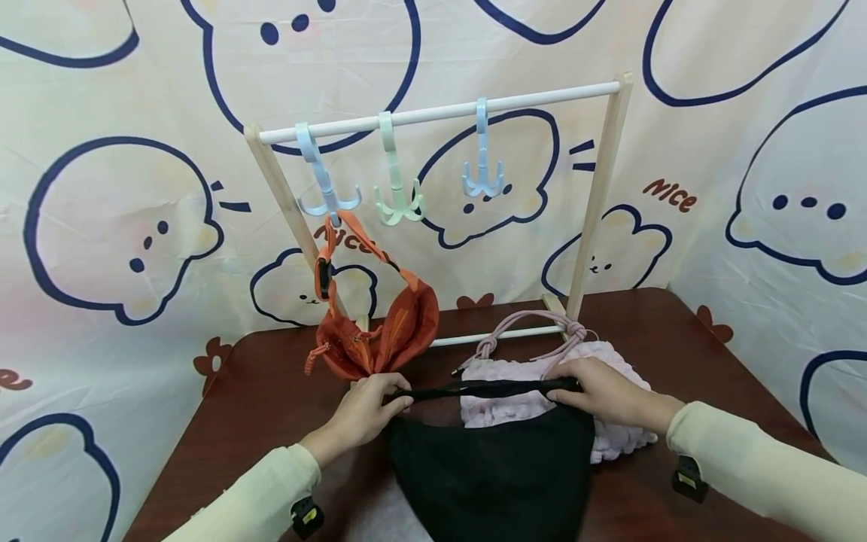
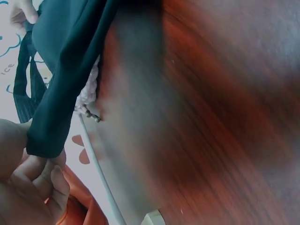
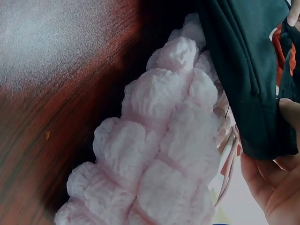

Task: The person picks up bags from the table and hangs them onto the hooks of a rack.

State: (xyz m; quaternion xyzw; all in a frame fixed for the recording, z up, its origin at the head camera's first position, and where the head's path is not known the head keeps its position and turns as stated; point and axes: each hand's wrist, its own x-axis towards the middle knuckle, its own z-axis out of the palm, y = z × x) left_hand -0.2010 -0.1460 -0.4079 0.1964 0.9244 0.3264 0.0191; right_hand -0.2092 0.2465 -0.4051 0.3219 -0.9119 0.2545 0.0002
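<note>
A black cloth bag [image 1: 494,467] hangs over the table's front half, its strap [image 1: 474,389] stretched flat across the top. My left hand [image 1: 369,406] pinches the left end of the strap, thumb on top. At the other end my right hand [image 1: 603,388] grips the strap between thumb and fingers. Folded black fabric [image 2: 56,103] runs into the left fingers in the left wrist view. The right wrist view shows the right fingers under the black cloth [image 3: 253,93]. A fluffy pale pink bag [image 1: 508,410] with knotted cord handles lies behind, partly covered by the black one.
A small wooden rack with a white rail [image 1: 440,114] stands at the back of the brown table [image 1: 271,421]. Two blue hooks [image 1: 482,162] and a green hook [image 1: 396,188] hang from it. An orange bag [image 1: 379,331] hangs from the left blue hook.
</note>
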